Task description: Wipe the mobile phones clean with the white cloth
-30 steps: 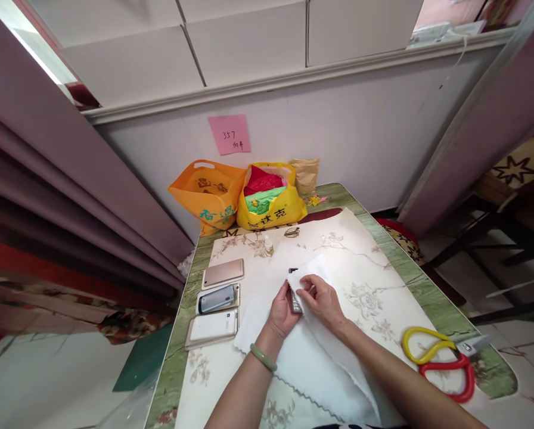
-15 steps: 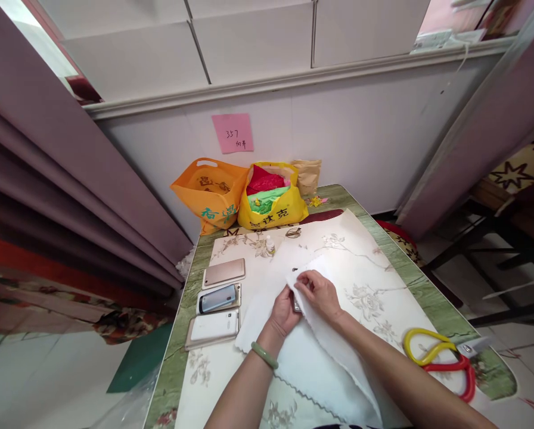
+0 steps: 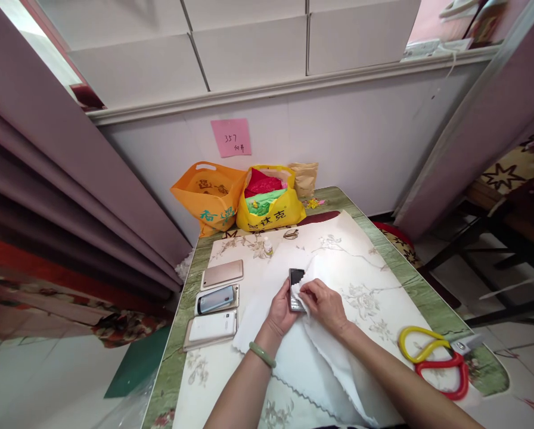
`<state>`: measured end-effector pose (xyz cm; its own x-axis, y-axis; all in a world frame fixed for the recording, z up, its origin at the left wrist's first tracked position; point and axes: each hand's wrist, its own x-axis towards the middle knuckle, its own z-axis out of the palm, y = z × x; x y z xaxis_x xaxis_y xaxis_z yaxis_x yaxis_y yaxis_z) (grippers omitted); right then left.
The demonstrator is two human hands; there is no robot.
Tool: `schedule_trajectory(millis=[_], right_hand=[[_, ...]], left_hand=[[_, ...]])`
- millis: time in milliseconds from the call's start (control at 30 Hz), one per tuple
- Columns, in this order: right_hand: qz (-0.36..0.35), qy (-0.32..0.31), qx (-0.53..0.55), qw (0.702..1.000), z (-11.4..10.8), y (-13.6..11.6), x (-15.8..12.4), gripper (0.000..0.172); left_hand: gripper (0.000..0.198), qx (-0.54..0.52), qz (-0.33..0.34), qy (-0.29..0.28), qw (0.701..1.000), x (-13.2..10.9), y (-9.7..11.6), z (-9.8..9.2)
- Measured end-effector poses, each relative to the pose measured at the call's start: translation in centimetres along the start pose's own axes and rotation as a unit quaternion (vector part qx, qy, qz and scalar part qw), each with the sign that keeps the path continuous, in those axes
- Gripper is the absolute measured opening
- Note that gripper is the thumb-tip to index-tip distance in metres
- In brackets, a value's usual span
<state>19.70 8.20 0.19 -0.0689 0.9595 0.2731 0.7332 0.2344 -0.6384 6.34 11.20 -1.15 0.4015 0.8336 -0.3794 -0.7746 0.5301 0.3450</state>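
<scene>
My left hand (image 3: 281, 314) grips a small dark phone (image 3: 295, 281) from below, its upper half showing above my fingers. My right hand (image 3: 323, 304) pinches a fold of white cloth (image 3: 311, 369) and presses it against the phone's lower part. The cloth spreads from my hands down toward me over the table. A green bangle (image 3: 262, 354) sits on my left wrist.
Three phones lie in a column at the table's left: gold (image 3: 223, 273), blue-grey (image 3: 216, 299), white (image 3: 210, 328). An orange bag (image 3: 208, 196) and yellow bag (image 3: 269, 202) stand at the far edge, a small bottle (image 3: 269, 245) before them. Yellow-and-red scissors (image 3: 432, 360) lie right.
The cloth covered most of the phone half a second ago; my right hand has drawn it down, baring the phone's dark top. Both hands stay in the same spot.
</scene>
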Motion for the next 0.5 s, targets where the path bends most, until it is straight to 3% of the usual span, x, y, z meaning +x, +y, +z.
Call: schedule_trajectory(millis=[267, 500], right_hand=[[0.047, 0.039, -0.023, 0.998, 0.6, -0.6, 5.0, 0.015], [0.028, 0.024, -0.017, 0.999, 0.4, -0.2, 1.3, 0.015]], left_hand=[[0.029, 0.026, 0.000, -0.013, 1.000, -1.1, -0.3, 0.0], [0.024, 0.006, -0.009, 0.010, 1.000, -0.8, -0.1, -0.1]])
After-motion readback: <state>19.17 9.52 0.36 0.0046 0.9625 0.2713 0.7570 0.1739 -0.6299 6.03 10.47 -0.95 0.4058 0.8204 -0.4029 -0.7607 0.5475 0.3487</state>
